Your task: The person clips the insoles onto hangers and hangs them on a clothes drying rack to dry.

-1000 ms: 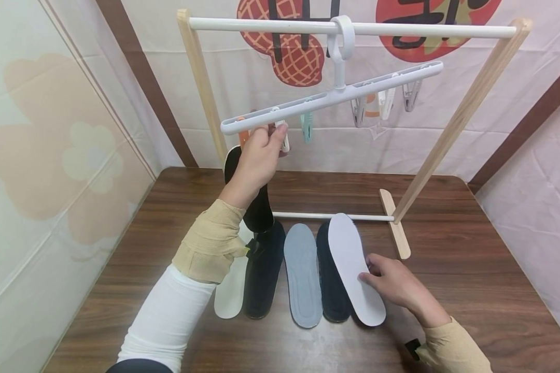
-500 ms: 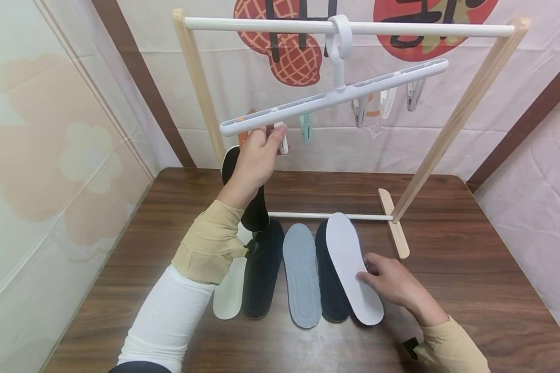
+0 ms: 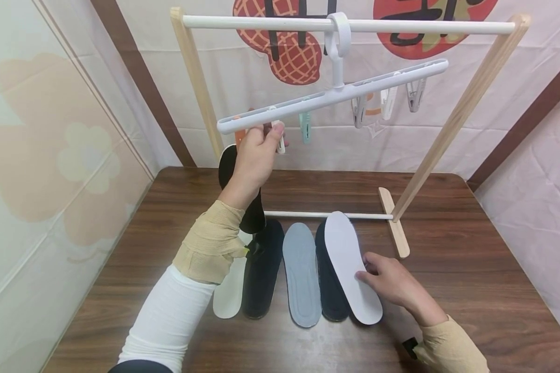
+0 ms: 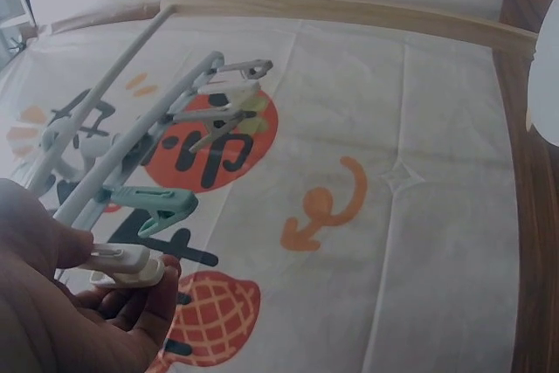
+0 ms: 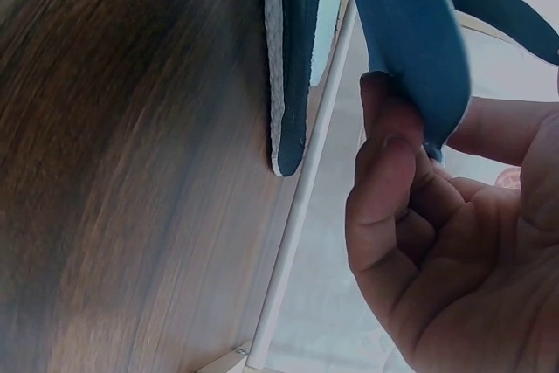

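My left hand point(image 3: 257, 155) pinches a white clip point(image 4: 122, 261) between thumb and fingers, under the left end of a pale hanger bar point(image 3: 331, 97). That bar slants down to the left. Beside this hand a black insole point(image 3: 253, 212) hangs below an orange clip point(image 3: 240, 139). My right hand point(image 3: 394, 280) holds a white insole point(image 3: 352, 269) by its right edge, thumb on top; its blue underside faces the right wrist camera, fingers beneath. The raised insole overlaps a dark insole point(image 3: 329, 290) on the table in the head view.
A grey insole point(image 3: 302, 277), a black insole point(image 3: 263, 274) and an off-white insole point(image 3: 228, 292) lie on the wooden table point(image 3: 471, 290). The hanger hooks over the white rail point(image 3: 261, 23) of a wooden stand point(image 3: 457, 129). Along its bar hang a teal clip point(image 3: 305, 127) and several others.
Little differs. The left hand, still pinching the white clip, and the bar's left end shift slightly left in view; the right hand keeps hold of the white insole.
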{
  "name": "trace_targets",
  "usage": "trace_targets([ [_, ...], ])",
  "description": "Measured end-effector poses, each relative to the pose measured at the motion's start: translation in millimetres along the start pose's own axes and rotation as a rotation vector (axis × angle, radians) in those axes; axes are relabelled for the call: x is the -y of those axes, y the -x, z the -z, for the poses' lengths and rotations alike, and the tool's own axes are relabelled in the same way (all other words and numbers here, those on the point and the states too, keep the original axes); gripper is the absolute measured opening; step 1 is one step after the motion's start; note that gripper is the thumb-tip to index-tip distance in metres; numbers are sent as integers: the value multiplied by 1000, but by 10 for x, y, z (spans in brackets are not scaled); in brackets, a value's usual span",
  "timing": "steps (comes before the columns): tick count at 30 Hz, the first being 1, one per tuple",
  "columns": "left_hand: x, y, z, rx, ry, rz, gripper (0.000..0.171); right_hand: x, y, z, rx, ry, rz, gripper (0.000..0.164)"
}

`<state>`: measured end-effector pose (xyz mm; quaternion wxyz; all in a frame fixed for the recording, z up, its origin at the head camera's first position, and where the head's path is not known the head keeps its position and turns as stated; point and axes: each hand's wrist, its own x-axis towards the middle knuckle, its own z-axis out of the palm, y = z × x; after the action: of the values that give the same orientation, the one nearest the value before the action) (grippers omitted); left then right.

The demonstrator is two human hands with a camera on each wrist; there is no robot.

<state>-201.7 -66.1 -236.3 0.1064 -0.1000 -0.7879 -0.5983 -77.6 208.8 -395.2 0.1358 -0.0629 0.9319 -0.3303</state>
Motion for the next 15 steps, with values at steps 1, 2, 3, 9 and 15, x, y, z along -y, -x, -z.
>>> trace_targets([
  [1, -4, 3, 0, -3, 3, -6, 27, 3, 1, 1, 1, -2, 1, 10],
  [2, -7, 5, -1, -5, 5, -10, 27, 6, 4, 2, 2, -5, 2, 10],
  [3, -11, 9, -1, -8, 5, -14, 28, 9, 5, 4, 4, -7, 4, 11],
  [9, -9, 16, -12, -19, 19, -16, 30, 33, 11, 16, 5, -21, 6, 11],
  [15, -21, 34, -15, -31, 39, -9, 31, 79, 20, 18, 1, -30, 22, 12],
])
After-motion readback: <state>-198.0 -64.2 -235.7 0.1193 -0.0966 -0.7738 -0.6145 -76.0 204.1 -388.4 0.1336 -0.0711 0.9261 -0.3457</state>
